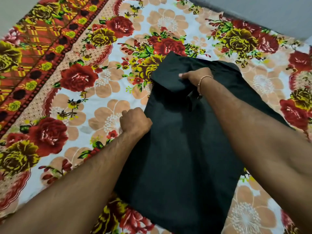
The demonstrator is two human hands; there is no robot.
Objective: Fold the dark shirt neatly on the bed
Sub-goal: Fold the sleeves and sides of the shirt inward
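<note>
The dark shirt (177,157) lies flat on the bed, a long black shape running from the near edge toward the middle, with a folded flap at its far end. My left hand (135,121) grips the shirt's left edge with curled fingers. My right hand (196,76), a thin bracelet on its wrist, pinches a fold of the cloth near the shirt's far end. Both forearms reach over the shirt and hide parts of it.
The bed is covered by a floral sheet (94,92) with red and yellow roses and a red patterned border (33,53) at the left. A grey wall (270,12) runs along the far right corner.
</note>
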